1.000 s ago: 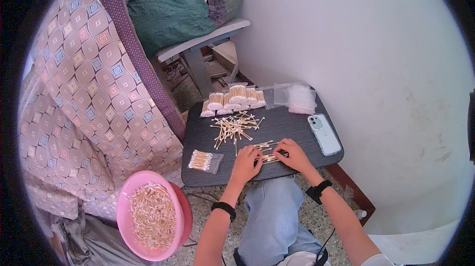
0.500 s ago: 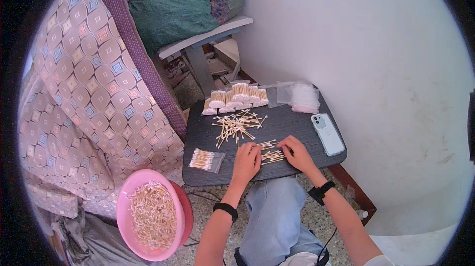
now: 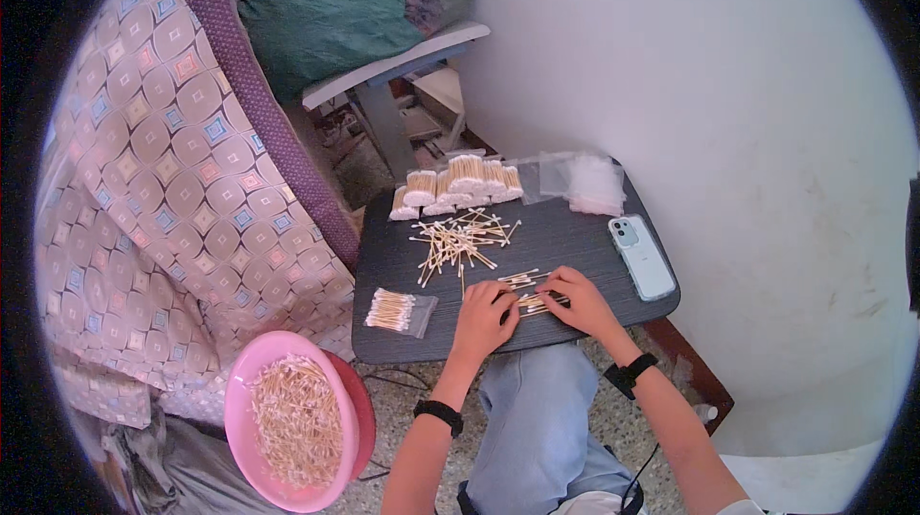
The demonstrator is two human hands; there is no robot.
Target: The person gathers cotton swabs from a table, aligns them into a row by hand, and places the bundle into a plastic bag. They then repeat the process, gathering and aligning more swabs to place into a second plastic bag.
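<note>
Between my two hands, near the front edge of the dark small table (image 3: 565, 245), lies a small row of cotton swabs (image 3: 533, 306). My left hand (image 3: 486, 316) curls its fingers and thumb around their left ends. At the right ends, my right hand (image 3: 577, 302) has its thumb and fingers closed in; the fingertips are partly hidden. A few more swabs (image 3: 520, 279) lie just beyond the hands. Farther back is a loose, crisscrossed pile of cotton swabs (image 3: 460, 243). To the left of my left hand lies a clear bag of lined-up swabs (image 3: 393, 310).
Filled swab bags (image 3: 458, 185) are stacked at the table's far edge, beside a pile of clear plastic bags (image 3: 594, 183). A phone (image 3: 642, 258) lies at the right. A pink basin (image 3: 241, 457) full of swabs stands lower left. A white wall (image 3: 728, 151) rises on the right.
The swabs between my hands have shifted slightly right and lie closer together. My left fingers have curled inward, and my right hand has moved a little closer around the ends.
</note>
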